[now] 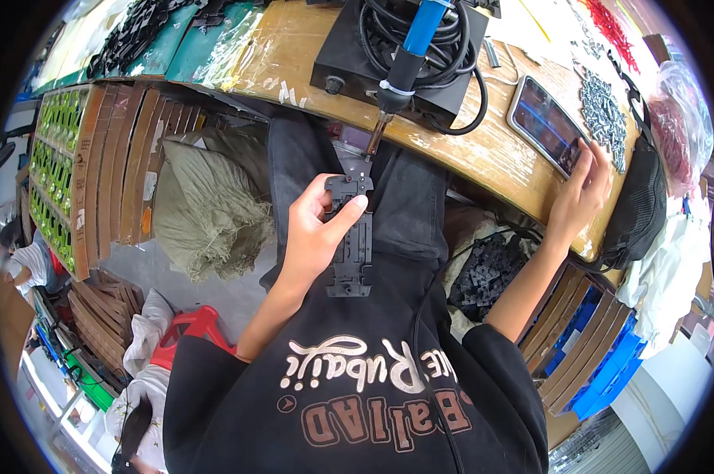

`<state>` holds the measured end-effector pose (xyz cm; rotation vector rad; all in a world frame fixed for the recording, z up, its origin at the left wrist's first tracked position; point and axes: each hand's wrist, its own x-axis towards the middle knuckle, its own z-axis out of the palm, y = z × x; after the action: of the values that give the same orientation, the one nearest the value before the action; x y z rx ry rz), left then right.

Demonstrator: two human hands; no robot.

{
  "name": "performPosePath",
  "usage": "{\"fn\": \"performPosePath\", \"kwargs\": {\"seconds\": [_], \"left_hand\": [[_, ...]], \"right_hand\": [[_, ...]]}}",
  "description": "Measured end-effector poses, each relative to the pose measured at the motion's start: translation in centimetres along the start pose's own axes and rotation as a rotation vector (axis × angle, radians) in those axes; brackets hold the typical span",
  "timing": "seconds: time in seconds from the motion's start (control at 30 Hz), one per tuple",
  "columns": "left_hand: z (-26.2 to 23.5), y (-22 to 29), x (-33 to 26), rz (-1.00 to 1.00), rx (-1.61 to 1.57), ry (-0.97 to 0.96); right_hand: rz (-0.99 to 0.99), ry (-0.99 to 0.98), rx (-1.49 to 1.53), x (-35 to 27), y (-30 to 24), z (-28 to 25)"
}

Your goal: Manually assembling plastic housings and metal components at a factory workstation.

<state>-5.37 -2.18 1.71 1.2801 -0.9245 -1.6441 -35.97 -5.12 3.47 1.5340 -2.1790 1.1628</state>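
Observation:
My left hand [313, 229] is closed around a long black plastic chassis-like part [355, 241], held upright over my lap with the thumb pressed on its upper half. Just above that part is the metal tip of a soldering iron [404, 59] with a blue and black handle, pointing down past the table edge. My right hand [584, 189] rests at the table's right side, fingers stretched out and touching the lower right corner of a smartphone [548, 126]. It does not lift the phone.
A black box [325, 63] with coiled cable stands on the worn wooden table [278, 39]. Metal screws [603, 110] and red small parts [610, 31] lie at the right, beside a black mesh bag [635, 205]. Sacks [207, 205] and a bag of black parts [487, 272] stand below.

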Motion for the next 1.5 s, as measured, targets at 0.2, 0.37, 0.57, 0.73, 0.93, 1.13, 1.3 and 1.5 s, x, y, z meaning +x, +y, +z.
{"fn": "performPosePath", "kwargs": {"seconds": [0.2,0.37,0.57,0.73,0.93,1.13,1.3,1.5], "left_hand": [[0.1,0.1,0.4,0.032,0.012,0.011],[0.0,0.3,0.3,0.006,0.004,0.021],[0.3,0.2,0.4,0.034,0.014,0.025],[0.4,0.3,0.5,0.086,0.027,0.035],[0.4,0.5,0.6,0.059,0.018,0.040],[0.6,0.5,0.9,0.059,0.000,0.024],[0.6,0.5,1.2,0.051,-0.016,0.010],[0.6,0.7,1.3,0.039,-0.027,0.008]], "right_hand": [[0.080,0.083,0.122,-0.6,-0.6,-0.5],[-0.034,0.045,0.293,-3.1,-3.6,-1.1],[0.327,-0.728,0.850,-9.1,-9.7,-1.9],[0.847,-1.293,1.296,-11.1,-11.5,-1.2],[0.908,-1.305,1.265,-10.8,-12.3,-0.7],[0.922,-1.373,1.247,-10.8,-12.4,-0.3],[0.921,-1.325,1.265,-11.0,-12.4,-0.2],[0.896,-1.308,1.287,-11.1,-12.3,-0.2]]}}
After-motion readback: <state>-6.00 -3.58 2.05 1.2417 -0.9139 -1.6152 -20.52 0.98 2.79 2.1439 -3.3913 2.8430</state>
